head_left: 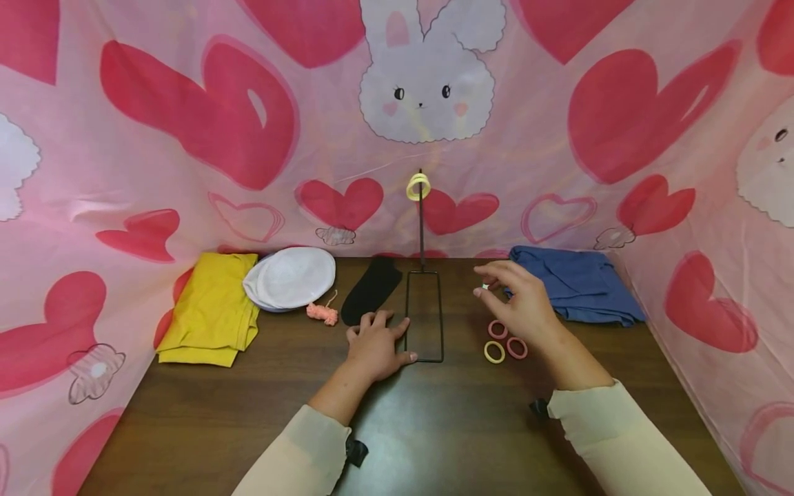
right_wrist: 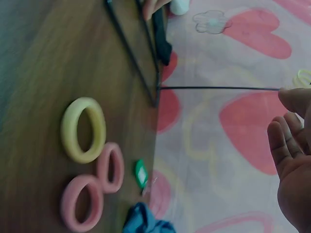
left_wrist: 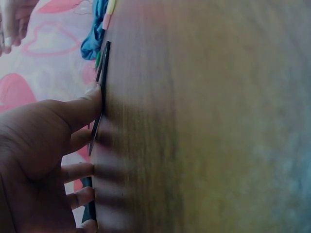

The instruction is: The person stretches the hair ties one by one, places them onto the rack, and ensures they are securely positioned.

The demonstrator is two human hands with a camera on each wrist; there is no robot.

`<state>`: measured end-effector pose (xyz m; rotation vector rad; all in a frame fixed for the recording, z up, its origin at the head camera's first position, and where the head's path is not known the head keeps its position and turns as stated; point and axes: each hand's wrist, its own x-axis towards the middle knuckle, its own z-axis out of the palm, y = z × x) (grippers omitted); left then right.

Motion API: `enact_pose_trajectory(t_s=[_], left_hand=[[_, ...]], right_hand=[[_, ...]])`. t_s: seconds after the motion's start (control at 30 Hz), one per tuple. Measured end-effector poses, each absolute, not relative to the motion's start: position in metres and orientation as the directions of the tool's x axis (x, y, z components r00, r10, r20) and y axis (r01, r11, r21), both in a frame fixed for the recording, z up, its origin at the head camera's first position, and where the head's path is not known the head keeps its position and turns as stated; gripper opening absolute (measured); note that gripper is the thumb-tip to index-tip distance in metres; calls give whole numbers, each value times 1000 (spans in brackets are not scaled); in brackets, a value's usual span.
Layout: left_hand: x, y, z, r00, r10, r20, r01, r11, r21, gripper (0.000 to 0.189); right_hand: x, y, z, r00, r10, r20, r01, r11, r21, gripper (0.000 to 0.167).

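A black wire stand (head_left: 422, 238) with a rectangular base stands mid-table. Yellow rings (head_left: 411, 189) hang near its top. My left hand (head_left: 375, 348) rests at the base's left side; in the left wrist view its thumb (left_wrist: 90, 104) presses on the wire, with the other fingers spread down to the table. Raised right of the stand, my right hand (head_left: 524, 300) has loosely bent fingers, and nothing shows held in it. Below it lie a yellow ring (head_left: 486, 353) and two pink rings (right_wrist: 116, 167). A small green-and-white item (right_wrist: 141, 174) lies behind them.
Left of the stand are a black sock-like cloth (head_left: 372, 289), a coral yarn bundle (head_left: 322, 314), a round white fabric piece (head_left: 298, 277) and folded yellow cloth (head_left: 211, 306). Folded blue cloth (head_left: 583, 286) lies back right. A printed pink curtain (head_left: 335, 124) encloses the table.
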<state>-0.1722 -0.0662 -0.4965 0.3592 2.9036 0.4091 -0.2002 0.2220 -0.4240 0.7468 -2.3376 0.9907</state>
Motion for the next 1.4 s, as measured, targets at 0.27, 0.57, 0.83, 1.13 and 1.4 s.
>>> enact_pose_trajectory(t_s=[0.27,0.57,0.83,1.13,1.4], left_hand=[[-172,-67,-499,-952,270,-144,223,934,278,76],[-172,-68,-500,-953,273,-134,228,932,281,76],[-172,-67,-500,-953,270,-135,225,934,277,76],[-171,-68,-499,-954,270,-134,224,932,285,76],[-171,-68,-501,-954,272,-125,228,930,287,76]], right_hand=[[-196,246,-446,-769,-357,531,-614,644,-456,44],[-194,266,-461,-853,-395,341,-518,720,-462,44],[-195,275,-476,-898,-403,176,-437,775,-456,48],[-200,281,-487,-902,-423,84,-414,795,-444,47],[-203,280,-491,-911,-410,57,-392,811,-434,46]])
